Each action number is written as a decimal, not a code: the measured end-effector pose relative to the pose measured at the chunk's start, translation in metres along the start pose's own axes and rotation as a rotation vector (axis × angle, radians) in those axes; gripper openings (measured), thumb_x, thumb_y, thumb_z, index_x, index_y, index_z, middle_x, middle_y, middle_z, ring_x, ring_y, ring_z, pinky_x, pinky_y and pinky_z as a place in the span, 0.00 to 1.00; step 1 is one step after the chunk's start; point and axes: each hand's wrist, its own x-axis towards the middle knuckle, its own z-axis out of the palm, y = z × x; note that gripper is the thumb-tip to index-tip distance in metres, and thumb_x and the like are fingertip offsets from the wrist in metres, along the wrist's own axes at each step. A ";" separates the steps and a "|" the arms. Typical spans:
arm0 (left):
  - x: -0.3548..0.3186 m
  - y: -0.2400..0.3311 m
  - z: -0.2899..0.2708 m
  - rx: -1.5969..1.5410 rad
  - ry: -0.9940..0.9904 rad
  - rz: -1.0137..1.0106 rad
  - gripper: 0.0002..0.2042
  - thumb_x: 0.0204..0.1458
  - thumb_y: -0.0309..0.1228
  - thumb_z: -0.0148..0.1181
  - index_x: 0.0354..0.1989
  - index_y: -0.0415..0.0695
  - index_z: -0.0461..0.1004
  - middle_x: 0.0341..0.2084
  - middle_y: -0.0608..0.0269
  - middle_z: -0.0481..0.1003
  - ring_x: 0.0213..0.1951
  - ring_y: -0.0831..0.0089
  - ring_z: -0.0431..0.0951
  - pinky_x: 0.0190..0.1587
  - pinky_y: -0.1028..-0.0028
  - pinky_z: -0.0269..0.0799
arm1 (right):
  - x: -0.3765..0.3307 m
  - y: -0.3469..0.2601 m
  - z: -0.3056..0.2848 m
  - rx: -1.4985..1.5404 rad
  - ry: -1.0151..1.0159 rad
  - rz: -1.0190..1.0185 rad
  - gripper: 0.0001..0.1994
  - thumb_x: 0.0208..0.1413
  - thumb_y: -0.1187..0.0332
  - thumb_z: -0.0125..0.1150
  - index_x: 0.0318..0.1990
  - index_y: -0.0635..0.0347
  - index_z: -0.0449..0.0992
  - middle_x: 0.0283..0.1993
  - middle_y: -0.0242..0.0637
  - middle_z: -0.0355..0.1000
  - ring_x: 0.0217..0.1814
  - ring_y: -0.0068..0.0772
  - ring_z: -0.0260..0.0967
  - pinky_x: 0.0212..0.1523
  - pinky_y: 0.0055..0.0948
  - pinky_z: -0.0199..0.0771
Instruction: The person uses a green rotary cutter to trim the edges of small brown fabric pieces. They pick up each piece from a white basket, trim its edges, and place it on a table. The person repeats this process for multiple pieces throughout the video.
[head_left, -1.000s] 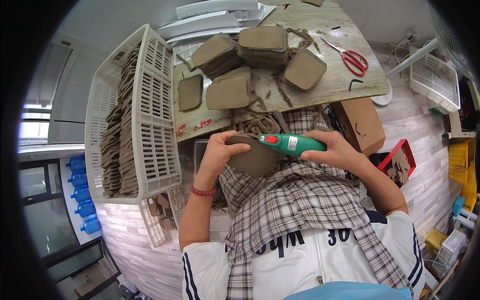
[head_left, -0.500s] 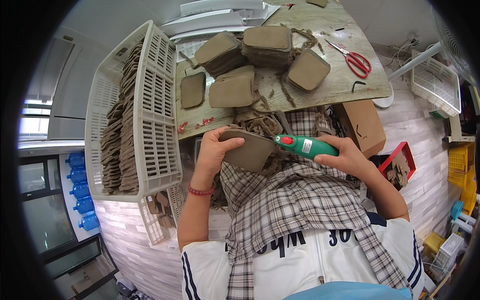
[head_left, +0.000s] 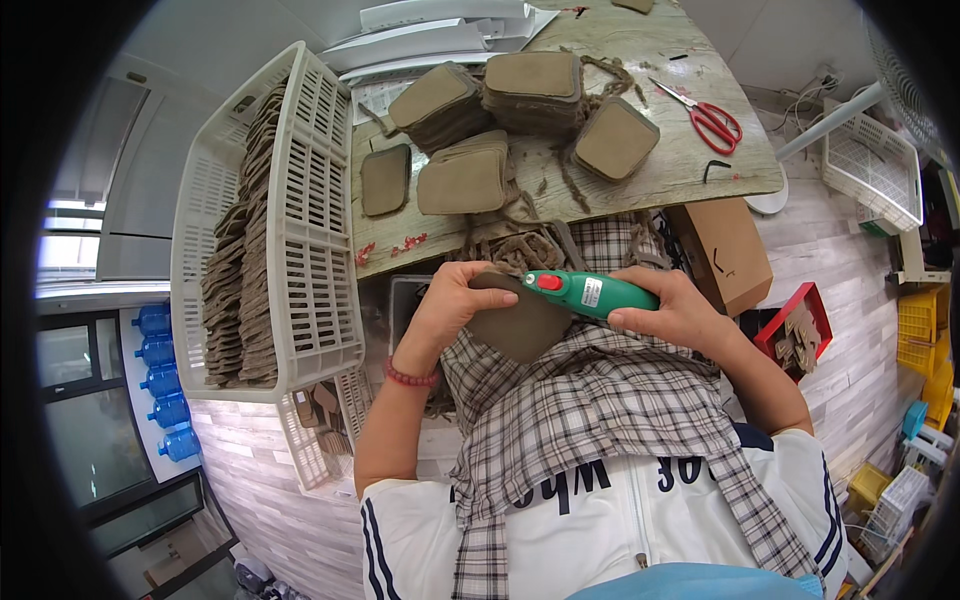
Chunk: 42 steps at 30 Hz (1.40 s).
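by the table edge, the left hand pinched a brown pad (thumb uppermost); the right hand clasped a green tool.

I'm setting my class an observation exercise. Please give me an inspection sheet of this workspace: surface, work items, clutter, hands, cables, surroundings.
Surface: worn wooden table, bearing pad stacks.
Job's things: brown pad and green handheld tool with red button.
Clutter: brown scraps, red bits, red-handled scissors, black bent rod.
Hands: left hand grips the pad; right hand holds the tool, its front end at the pad's edge; contact cannot be told.
Cables: white cables by the wall, beyond the table's right end.
Surroundings: white crate of brown pieces on the left; cardboard box and red tray on the right.
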 end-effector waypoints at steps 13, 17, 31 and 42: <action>0.021 0.004 -0.028 -0.158 0.031 0.113 0.11 0.48 0.19 0.62 0.41 0.38 0.75 0.34 0.65 0.78 0.35 0.77 0.77 0.40 0.77 0.74 | 0.010 -0.002 0.006 0.255 0.054 0.051 0.22 0.52 0.61 0.66 0.52 0.64 0.73 0.32 0.31 0.73 0.30 0.17 0.67 0.31 0.20 0.69; 0.051 0.033 -0.062 -0.263 0.197 0.338 0.11 0.52 0.21 0.60 0.44 0.40 0.73 0.36 0.63 0.77 0.36 0.77 0.77 0.41 0.77 0.75 | 0.004 0.010 0.001 0.347 0.161 0.070 0.21 0.52 0.63 0.66 0.51 0.64 0.74 0.31 0.29 0.72 0.26 0.14 0.65 0.27 0.18 0.67; 0.115 -0.029 -0.160 0.663 1.330 0.055 0.33 0.37 0.38 0.75 0.49 0.32 0.68 0.49 0.44 0.70 0.52 0.50 0.69 0.55 0.58 0.64 | 0.008 0.024 0.009 0.336 0.237 0.102 0.18 0.54 0.64 0.65 0.49 0.65 0.74 0.28 0.28 0.71 0.25 0.14 0.65 0.27 0.18 0.67; 0.041 0.000 -0.069 -0.986 0.587 0.765 0.24 0.49 0.15 0.59 0.56 0.41 0.64 0.48 0.57 0.72 0.48 0.61 0.74 0.48 0.60 0.74 | 0.029 -0.016 0.021 0.141 0.252 -0.036 0.22 0.52 0.60 0.67 0.51 0.64 0.73 0.34 0.35 0.75 0.32 0.21 0.70 0.34 0.24 0.71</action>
